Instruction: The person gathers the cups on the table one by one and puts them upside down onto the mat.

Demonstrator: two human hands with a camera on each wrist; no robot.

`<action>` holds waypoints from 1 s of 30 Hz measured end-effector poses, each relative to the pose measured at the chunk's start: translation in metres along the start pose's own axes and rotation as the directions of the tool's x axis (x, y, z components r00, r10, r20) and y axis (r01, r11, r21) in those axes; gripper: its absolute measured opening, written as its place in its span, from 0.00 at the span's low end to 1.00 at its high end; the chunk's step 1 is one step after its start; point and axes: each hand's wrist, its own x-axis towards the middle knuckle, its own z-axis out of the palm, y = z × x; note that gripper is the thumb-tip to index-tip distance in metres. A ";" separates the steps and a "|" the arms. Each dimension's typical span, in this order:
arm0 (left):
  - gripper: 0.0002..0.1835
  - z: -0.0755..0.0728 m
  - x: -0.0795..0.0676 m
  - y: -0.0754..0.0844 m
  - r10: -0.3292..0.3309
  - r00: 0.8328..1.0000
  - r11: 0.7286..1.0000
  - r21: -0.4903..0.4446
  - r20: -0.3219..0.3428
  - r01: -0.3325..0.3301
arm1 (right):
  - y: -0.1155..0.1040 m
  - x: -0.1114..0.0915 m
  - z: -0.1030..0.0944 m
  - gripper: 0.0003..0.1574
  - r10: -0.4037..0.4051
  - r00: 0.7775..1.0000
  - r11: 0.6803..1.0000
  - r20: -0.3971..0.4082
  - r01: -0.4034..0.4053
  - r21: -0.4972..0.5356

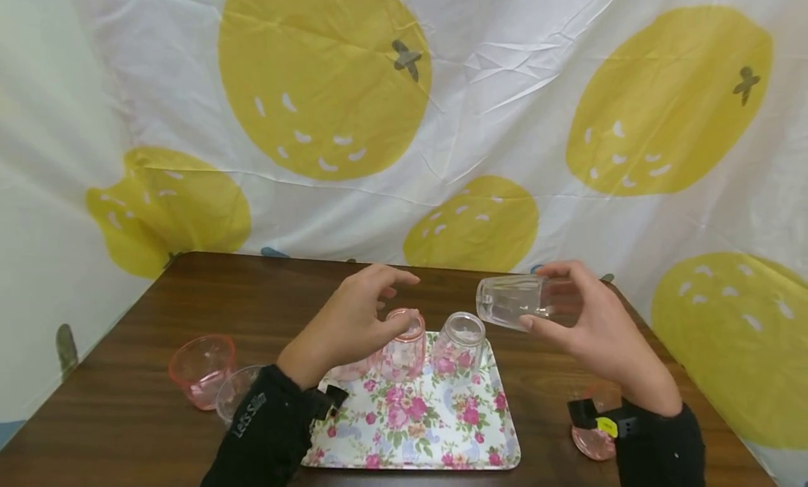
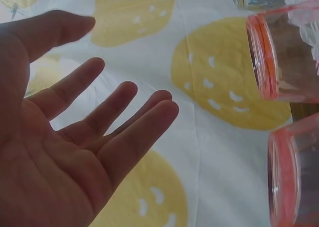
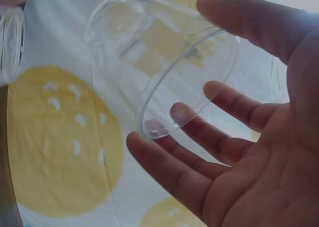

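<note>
In the head view, my right hand (image 1: 600, 332) holds a clear glass (image 1: 510, 301) near its rim, thumb on one side and fingers on the other. The glass lies sideways in the air, its base toward the left; the right wrist view shows its open mouth (image 3: 187, 82) facing the palm. My left hand (image 1: 353, 322) hovers over the flowered tray (image 1: 435, 410) with fingers spread and nothing in them. Upside down at the tray's back stand a pink glass (image 1: 404, 357), another pink glass (image 1: 352, 370) partly hidden by the left hand, and a clear glass (image 1: 462, 343).
On the brown table (image 1: 208, 290), a pink cup (image 1: 202, 375) and a clear cup (image 1: 233, 392) stand left of the tray, the clear one partly behind my sleeve. Another pink glass (image 1: 593, 443) is by my right wrist. A lemon-print cloth (image 1: 480, 122) hangs behind the table.
</note>
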 end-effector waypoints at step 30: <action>0.37 0.012 0.002 0.005 0.031 0.999 0.946 -0.325 0.037 -0.017 | -0.012 0.009 0.029 0.31 -0.181 0.980 0.864 0.085 0.117 0.491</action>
